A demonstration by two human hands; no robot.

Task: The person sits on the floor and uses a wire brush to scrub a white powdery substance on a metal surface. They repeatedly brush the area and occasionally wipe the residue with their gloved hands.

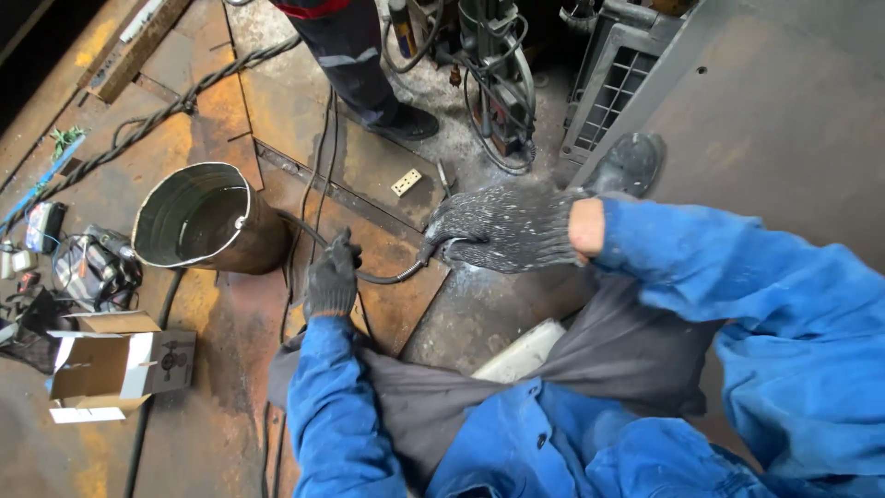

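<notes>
My left hand [332, 277], in a dark work glove, is closed around a dark flexible hose [387, 276] that curves over the rusty steel floor. My right hand [502, 229], in a speckled grey knit glove, grips the same hose at its other end, near a metal fitting. Both of my arms wear blue sleeves, and a grey cloth lies across my lap below the hands.
A metal bucket [207, 218] stands to the left of my hands. An open cardboard box [111, 364] and tools lie at far left. Another person's leg and black shoe [410, 122] stand at top centre, beside a machine with cables [498, 83]. A small beige block [407, 182] lies on the floor.
</notes>
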